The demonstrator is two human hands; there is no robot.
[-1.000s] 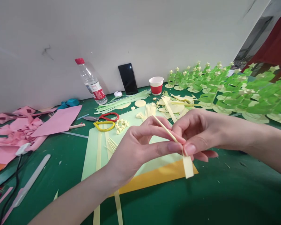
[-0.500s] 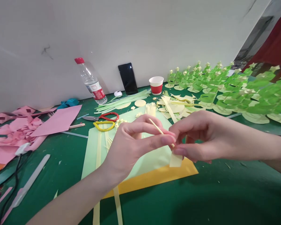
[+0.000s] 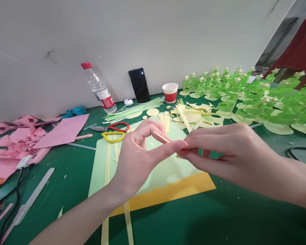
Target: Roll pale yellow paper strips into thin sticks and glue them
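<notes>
A narrow pale yellow paper strip (image 3: 160, 136), seen nearly edge-on, slants between both hands above the light green paper sheet (image 3: 165, 168). My left hand (image 3: 140, 156) pinches it between thumb and forefinger. The fingertips of my right hand (image 3: 224, 146) close on the strip's other end, close against the left thumb. Most of that end is hidden by the fingers. Beneath the green sheet an orange sheet (image 3: 173, 194) sticks out toward me. Two long pale yellow strips (image 3: 128, 221) run over the sheets and down toward the lower edge of the view.
Scissors (image 3: 114, 131) lie open left of the hands. Behind are a bottle (image 3: 103, 93), a phone (image 3: 139, 85) against the wall and a paper cup (image 3: 170, 93). Paper scraps (image 3: 193, 115) and many green paper plants (image 3: 244, 92) fill the back right. Pink paper (image 3: 63, 131) lies left.
My right hand has turned and shifted slightly left, its knuckles now facing up. The flap of strip that hung below its fingers is now almost hidden. The left fingers have curled higher.
</notes>
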